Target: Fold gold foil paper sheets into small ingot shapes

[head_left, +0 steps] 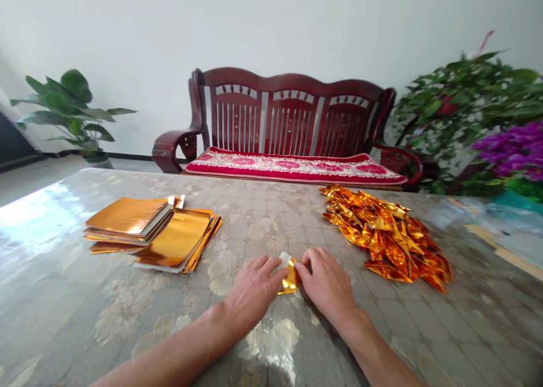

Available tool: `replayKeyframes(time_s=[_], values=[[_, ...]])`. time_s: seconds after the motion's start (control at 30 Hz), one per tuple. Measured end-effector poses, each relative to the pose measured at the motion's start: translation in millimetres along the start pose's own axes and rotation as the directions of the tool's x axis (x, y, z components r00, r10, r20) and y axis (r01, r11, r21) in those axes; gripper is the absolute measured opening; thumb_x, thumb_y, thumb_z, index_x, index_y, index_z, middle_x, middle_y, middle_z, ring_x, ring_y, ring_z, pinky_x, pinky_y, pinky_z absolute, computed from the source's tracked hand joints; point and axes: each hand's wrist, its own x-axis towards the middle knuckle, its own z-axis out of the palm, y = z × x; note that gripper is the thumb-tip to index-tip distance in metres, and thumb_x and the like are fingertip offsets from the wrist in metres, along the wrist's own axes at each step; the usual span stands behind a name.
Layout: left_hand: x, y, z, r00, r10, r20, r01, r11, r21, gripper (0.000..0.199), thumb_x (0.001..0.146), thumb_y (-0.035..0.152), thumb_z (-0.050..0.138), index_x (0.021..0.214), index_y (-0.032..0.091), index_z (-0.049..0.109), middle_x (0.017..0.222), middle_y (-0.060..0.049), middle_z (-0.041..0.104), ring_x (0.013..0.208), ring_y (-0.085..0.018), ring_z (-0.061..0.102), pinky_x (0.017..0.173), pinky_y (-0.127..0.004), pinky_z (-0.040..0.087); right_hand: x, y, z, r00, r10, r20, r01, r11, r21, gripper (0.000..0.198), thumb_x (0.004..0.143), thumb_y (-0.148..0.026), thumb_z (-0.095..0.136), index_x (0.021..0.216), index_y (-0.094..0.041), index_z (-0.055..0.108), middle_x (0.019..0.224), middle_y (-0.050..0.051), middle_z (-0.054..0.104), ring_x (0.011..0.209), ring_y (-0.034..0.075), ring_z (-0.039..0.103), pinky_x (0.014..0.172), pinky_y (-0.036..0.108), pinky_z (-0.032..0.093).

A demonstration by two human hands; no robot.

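The left hand (257,285) and the right hand (326,279) meet over a small piece of foil paper (290,280), both clamped on it, one at either side. The left thumb lies across the paper's left edge, with the fingers bent beyond it; the right thumb and forefinger pinch its right edge. The piece is partly folded, showing shiny gold on the near part and a pale patch at the top; the fingers cover some of it, so the exact folds are hard to make out. It sits low over the table (169,325), near the middle of the side closest to the person.

Left of the hands, well apart from them, lie two stacks of flat foil sheets: a left stack (127,214), and a right stack (180,237) just beside it and fanned a little at its right edge. On the other side, beyond the right hand, spreads a heap of folded foil pieces (382,234), orange-gold and pointed at the ends. Further right are some clear plastic (456,211) and purple flowers (511,149).

Behind the table stands a dark red wooden bench (288,112) with a red and white patterned cushion (297,166), a potted plant (78,110) on its left and leafy greenery (453,101) on its right, before a pale wall (271,25).
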Motion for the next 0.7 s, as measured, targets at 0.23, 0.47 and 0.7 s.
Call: replayKeyframes(time_s=[0.23,0.47,0.7], values=[[-5.9,13.0,-2.4,0.996,-0.047,0.074,0.043,0.997,0.057,0.016,0.096,0.027,0.053,0.111,0.024,0.056,0.101,-0.004,0.059,0.091,-0.023,0.054,0.075,-0.035,0.05,3.7,0.0,-1.2,0.991,0.094,0.097,-0.108,0.982,0.155,0.013,0.082,-0.027,0.061,0.095,-0.024,0.063,0.079,-0.001,0.07,0.075,0.017,0.064,0.062,0.026,0.035],[-8.0,21.3,-3.2,0.995,-0.063,0.077,0.055,0.994,0.098,0.018,0.096,0.028,0.055,0.113,0.021,0.055,0.098,-0.004,0.058,0.09,-0.023,0.055,0.073,-0.035,0.048,6.0,-6.7,-4.6,0.982,0.102,0.16,-0.127,0.979,0.157,0.007,0.082,-0.03,0.061,0.08,-0.027,0.067,0.075,-0.003,0.071,0.069,0.016,0.063,0.058,0.026,0.031],[-8.4,21.4,-5.5,0.998,-0.04,0.044,0.036,0.995,0.096,0.022,0.095,0.032,0.056,0.114,0.021,0.054,0.102,-0.005,0.058,0.092,-0.023,0.054,0.075,-0.037,0.046,4.0,-10.5,-3.2,0.986,0.093,0.135,-0.119,0.973,0.199,0.005,0.081,-0.028,0.062,0.082,-0.027,0.067,0.074,-0.003,0.072,0.068,0.015,0.065,0.057,0.025,0.033]])
